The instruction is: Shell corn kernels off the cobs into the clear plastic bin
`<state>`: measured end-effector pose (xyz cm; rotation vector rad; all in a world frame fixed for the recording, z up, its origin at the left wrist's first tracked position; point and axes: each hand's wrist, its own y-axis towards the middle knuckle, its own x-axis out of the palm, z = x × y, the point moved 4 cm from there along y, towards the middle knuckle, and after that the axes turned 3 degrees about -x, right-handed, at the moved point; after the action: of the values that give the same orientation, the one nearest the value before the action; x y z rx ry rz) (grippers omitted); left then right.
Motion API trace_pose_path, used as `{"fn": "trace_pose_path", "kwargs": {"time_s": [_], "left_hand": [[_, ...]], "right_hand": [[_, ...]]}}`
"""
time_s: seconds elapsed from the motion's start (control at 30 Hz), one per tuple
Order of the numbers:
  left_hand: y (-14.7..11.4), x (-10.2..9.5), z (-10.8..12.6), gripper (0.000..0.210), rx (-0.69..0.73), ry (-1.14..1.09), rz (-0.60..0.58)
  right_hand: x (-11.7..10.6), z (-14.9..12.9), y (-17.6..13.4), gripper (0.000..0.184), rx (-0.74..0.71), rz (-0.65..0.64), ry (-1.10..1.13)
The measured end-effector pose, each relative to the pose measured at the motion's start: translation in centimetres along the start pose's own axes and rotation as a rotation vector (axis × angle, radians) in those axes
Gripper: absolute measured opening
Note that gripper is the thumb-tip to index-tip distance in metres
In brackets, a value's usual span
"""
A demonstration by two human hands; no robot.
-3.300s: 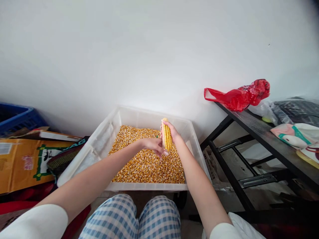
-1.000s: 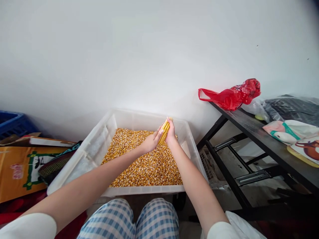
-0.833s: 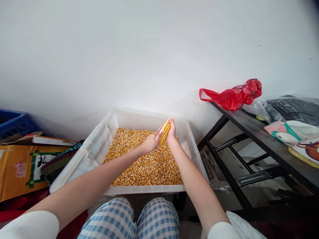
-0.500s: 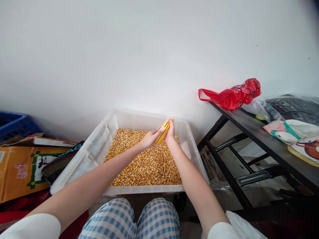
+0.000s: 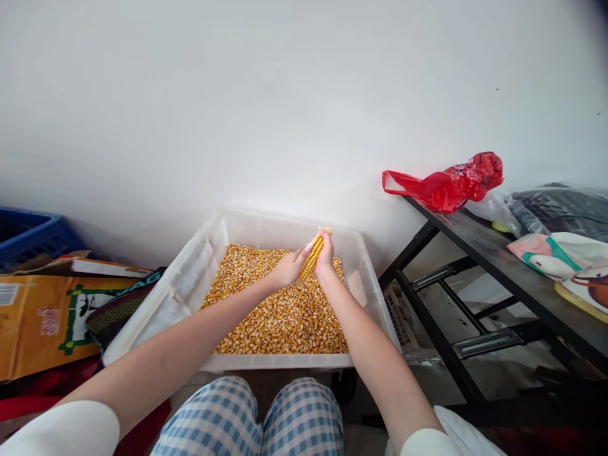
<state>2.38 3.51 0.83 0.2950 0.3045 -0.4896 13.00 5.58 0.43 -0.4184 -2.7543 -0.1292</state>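
Note:
A yellow ear of corn [image 5: 311, 259] is tilted between my hands, its upper end leaning to the right. My right hand [image 5: 325, 254] wraps round it from the right side. From the left, my left hand [image 5: 287, 268] grips it too, thumb against the rows of kernels and the other fingers partly hidden behind. Below both hands, loose corn kernels [image 5: 280, 320] fill much of a translucent plastic bin [image 5: 285, 361].
A black table [image 5: 479, 247] at the right bears a red plastic bag [image 5: 446, 187] and other packages. Left of the bin are an orange cardboard box [image 5: 28, 335] and a blue crate [image 5: 35, 237]. A white wall [image 5: 285, 114] rises behind.
The left hand has shifted slightly along the ear of corn, down and to the left. Both hands still hold it, and the view has turned a little left.

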Motion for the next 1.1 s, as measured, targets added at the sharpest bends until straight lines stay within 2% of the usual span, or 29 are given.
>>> {"fn": "trace_pose_path", "kwargs": {"time_s": [0.1, 0.17, 0.23, 0.3, 0.43, 0.6, 0.73, 0.83, 1.0, 1.1], "left_hand": [[0.4, -0.1, -0.5, 0.057, -0.032, -0.018, -0.004], [0.8, -0.5, -1.2, 0.060, -0.123, -0.036, 0.034], [1.1, -0.9, -1.7, 0.063, -0.211, -0.074, 0.050], [1.3, -1.2, -1.6, 0.066, -0.235, -0.124, 0.016], [1.1, -1.3, -0.5, 0.065, -0.165, -0.129, -0.022], [0.5, -0.8, -0.1, 0.060, -0.040, -0.169, 0.034], [0.3, -0.4, -0.3, 0.060, -0.025, -0.240, 0.057], [0.4, 0.0, -0.6, 0.062, -0.075, -0.301, 0.061], [0.7, 0.1, -1.9, 0.064, -0.260, -0.493, 0.084], [0.8, -0.3, -1.7, 0.065, -0.289, -0.531, 0.090]], "right_hand": [[-0.2, 0.1, -0.4, 0.028, -0.056, 0.177, 0.143], [0.0, 0.0, -0.6, 0.026, -0.109, 0.209, 0.199], [0.2, -0.4, -0.6, 0.025, -0.155, 0.205, 0.200], [0.4, -0.8, -0.5, 0.025, -0.172, 0.182, 0.142], [0.8, -0.4, -0.5, 0.026, -0.131, 0.132, 0.061], [1.9, 1.7, -1.2, 0.018, -0.081, 0.128, 0.227], [1.8, 1.9, -1.7, 0.017, -0.114, 0.174, 0.246], [1.6, 1.7, -1.7, 0.017, -0.102, 0.176, 0.227], [1.9, 1.8, -1.6, 0.017, -0.070, 0.149, 0.168], [2.3, 1.5, -1.5, 0.019, -0.104, 0.108, 0.172]]}}
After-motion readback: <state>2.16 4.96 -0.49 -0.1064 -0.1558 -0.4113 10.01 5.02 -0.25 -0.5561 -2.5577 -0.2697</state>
